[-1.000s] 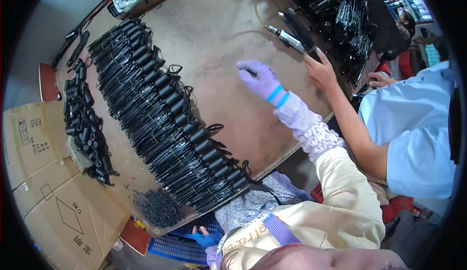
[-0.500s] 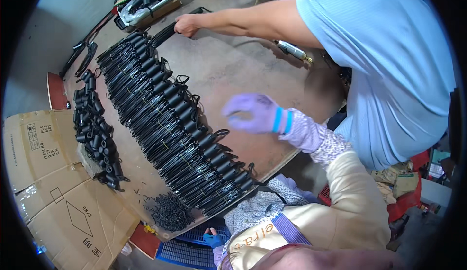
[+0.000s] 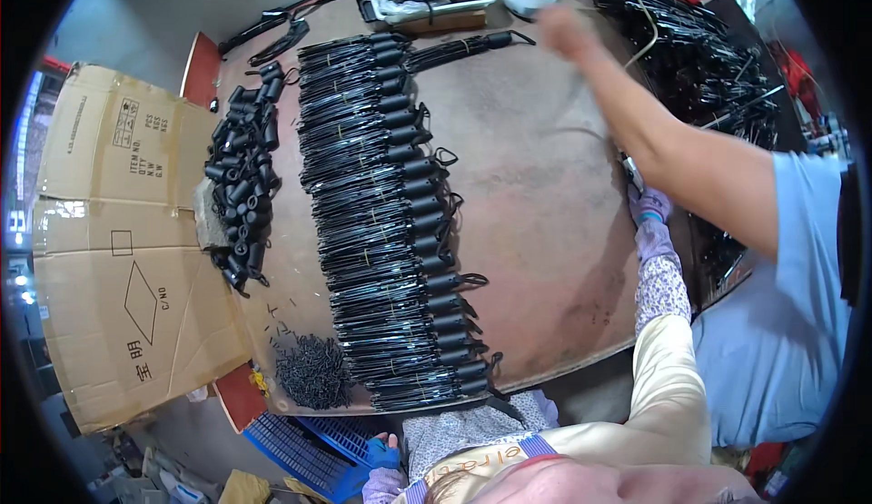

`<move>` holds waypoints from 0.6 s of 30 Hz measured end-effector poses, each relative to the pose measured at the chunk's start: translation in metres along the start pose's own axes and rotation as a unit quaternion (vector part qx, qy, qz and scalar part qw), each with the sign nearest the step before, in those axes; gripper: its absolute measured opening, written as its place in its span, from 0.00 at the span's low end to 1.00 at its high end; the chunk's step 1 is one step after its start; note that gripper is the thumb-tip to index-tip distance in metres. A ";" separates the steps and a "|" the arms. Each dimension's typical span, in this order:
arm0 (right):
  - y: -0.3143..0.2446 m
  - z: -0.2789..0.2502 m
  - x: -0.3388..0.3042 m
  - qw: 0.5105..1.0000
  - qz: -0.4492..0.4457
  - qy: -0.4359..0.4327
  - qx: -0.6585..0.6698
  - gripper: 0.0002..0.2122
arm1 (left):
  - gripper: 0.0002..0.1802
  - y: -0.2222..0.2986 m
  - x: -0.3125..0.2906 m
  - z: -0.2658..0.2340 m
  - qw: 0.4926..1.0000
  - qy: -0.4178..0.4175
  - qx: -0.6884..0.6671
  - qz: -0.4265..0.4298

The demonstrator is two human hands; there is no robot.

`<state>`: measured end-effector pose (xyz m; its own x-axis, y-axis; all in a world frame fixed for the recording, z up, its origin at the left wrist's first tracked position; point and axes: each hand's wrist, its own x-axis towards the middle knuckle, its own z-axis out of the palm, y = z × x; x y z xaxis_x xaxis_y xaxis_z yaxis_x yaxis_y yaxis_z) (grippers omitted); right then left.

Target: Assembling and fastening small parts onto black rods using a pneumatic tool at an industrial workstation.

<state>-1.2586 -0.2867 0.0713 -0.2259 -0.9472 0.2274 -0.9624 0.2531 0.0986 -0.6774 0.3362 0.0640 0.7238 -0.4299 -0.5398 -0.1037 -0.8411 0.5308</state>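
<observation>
My right hand [image 3: 650,206], in a purple glove, is closed round a silver power screwdriver [image 3: 633,173] at the table's right edge; the tool is partly hidden. Low by the front edge, my left hand [image 3: 383,451] wears a blue glove with bare fingertips. Its fingers are curled, and whatever they hold cannot be made out. A long row of black umbrella frames [image 3: 363,204] with black handles [image 3: 420,186] and wrist loops lies across the table. Beyond its far end is another bundle of umbrella frames [image 3: 463,50]. Dark screws [image 3: 313,372] lie heaped near the front.
Loose black handles [image 3: 243,191] are piled at left beside an opened cardboard box [image 3: 136,232]. A co-worker's bare arm [image 3: 668,141] reaches over the table from the right. More umbrella frames [image 3: 699,59] are heaped at far right. A blue basket [image 3: 295,459] stands below the front edge.
My right hand has gone from over the table to the screwdriver at the right and closed on it. The co-worker's hand has left the far bundle. The view has turned.
</observation>
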 end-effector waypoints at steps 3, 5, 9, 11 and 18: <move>-0.015 -0.010 -0.018 0.995 0.027 -0.023 0.097 0.29 | 0.21 0.000 -0.005 -0.013 0.999 -0.032 0.011 -0.008; -0.052 -0.035 -0.040 0.985 0.035 -0.041 0.167 0.28 | 0.20 -0.036 -0.002 -0.006 0.999 -0.022 0.021 -0.023; -0.080 -0.051 -0.089 0.959 -0.037 0.067 0.272 0.27 | 0.18 -0.094 0.005 0.018 0.997 -0.021 0.056 -0.057; -0.091 -0.060 -0.097 0.905 -0.004 0.048 0.424 0.26 | 0.19 -0.088 0.009 0.037 0.994 -0.045 0.075 -0.067; -0.159 -0.151 -0.120 0.672 0.088 -0.043 0.734 0.24 | 0.21 -0.094 0.006 0.054 0.976 -0.120 0.151 -0.104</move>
<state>-1.0557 -0.1837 0.1751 -0.3032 -0.9518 0.0470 -0.0167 -0.0440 -0.9989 -0.7004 0.3949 -0.0239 0.5736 -0.2734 -0.7721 -0.1944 -0.9612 0.1959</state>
